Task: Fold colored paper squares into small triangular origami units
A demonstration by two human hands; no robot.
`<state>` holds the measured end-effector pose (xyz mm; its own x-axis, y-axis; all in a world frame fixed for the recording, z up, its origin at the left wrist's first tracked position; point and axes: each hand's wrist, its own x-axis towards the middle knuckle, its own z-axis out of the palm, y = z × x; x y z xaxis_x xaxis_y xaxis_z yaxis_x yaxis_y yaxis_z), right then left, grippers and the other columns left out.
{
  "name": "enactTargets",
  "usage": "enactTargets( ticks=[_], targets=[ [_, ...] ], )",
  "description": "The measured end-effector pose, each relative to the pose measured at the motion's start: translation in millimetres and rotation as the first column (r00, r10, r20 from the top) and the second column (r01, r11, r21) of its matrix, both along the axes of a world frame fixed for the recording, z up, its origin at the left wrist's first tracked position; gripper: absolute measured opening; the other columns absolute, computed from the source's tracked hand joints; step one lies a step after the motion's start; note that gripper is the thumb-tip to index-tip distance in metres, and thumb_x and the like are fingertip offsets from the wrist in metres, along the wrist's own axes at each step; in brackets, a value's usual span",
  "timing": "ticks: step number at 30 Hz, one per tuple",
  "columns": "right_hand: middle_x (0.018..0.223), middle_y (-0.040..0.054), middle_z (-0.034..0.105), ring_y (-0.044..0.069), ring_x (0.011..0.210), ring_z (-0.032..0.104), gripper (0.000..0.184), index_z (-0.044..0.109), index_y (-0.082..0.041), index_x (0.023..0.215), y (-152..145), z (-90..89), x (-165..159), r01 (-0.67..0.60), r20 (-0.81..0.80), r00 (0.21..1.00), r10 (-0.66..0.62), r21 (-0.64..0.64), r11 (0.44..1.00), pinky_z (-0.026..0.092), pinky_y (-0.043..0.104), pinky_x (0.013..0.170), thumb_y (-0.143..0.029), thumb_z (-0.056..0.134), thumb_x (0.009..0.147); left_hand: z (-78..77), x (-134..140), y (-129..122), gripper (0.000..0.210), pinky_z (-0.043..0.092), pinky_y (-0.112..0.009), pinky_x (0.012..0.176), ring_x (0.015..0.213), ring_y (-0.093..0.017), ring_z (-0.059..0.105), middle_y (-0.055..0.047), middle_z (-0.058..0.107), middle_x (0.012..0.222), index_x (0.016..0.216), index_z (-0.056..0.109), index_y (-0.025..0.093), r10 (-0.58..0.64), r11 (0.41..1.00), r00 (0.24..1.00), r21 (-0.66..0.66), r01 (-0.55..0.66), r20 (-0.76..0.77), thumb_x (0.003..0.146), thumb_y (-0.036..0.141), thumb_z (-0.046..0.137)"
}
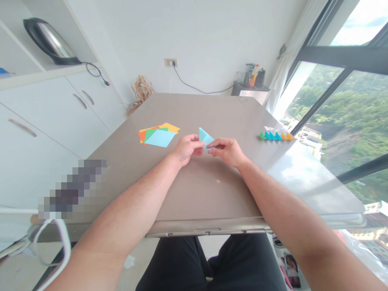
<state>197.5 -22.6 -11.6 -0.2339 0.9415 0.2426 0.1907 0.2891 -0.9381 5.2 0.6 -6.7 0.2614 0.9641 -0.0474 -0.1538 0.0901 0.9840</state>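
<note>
A light-blue sheet of origami paper [205, 137], folded to a triangle, is held up above the middle of the table. My left hand [188, 149] pinches its left side between thumb and fingers. On the right corner, my right hand [226, 151] grips it with thumb and forefinger. To the left lies a fanned stack of coloured paper sheets [160, 138], light blue on top, with green, orange and yellow beneath. Small folded paper pieces [274, 136] in green, blue and orange stand in a row at the right edge of the table.
The grey-brown table [194, 190] reaches toward the wall, where a cord runs from a socket [170, 62]. A kettle [50, 42] sits on the cabinet at left. Bottles [253, 76] stand on a small cabinet behind the table. Windows line the right side.
</note>
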Motion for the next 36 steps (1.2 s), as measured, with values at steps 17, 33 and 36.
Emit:
enactTargets(
  ticks=[17,33,36],
  targets=[
    [0.071,0.0026,0.073,0.016,0.06,0.068,0.029,0.066,-0.019,0.085,6,0.2,-2,0.139,-0.175,0.973,-0.151,-0.078,0.987,0.057,0.033,0.066,-0.042,0.079,0.074,-1.4,11,-8,0.035,0.056,-0.035,0.075,0.073,-0.018,0.07,-0.007,0.076,0.087,0.095,0.074,0.016,-0.022,1.0,1.0,0.012,0.022,0.0,0.069,0.038,0.084],
    [0.072,-0.0048,0.066,0.014,0.062,0.062,0.058,0.059,-0.021,0.125,1,8.9,-6,0.142,-0.224,0.962,-0.159,-0.089,0.986,0.056,0.035,0.069,-0.025,0.072,0.069,-1.1,22,-14,0.019,0.038,-0.026,0.054,0.057,-0.01,0.049,0.002,0.057,0.059,0.068,0.067,0.016,0.088,0.988,0.991,0.135,-0.075,-0.097,0.063,0.029,0.08],
    [0.073,-0.0045,0.066,0.015,0.063,0.063,0.057,0.06,-0.021,0.124,2,8.9,-6,0.137,-0.232,0.961,-0.154,-0.087,0.987,0.055,0.035,0.069,-0.025,0.072,0.069,-0.2,23,-15,0.018,0.036,-0.027,0.052,0.054,-0.01,0.047,0.002,0.055,0.057,0.065,0.065,0.017,0.106,0.986,0.988,0.139,-0.091,-0.11,0.064,0.029,0.079]
  ],
)
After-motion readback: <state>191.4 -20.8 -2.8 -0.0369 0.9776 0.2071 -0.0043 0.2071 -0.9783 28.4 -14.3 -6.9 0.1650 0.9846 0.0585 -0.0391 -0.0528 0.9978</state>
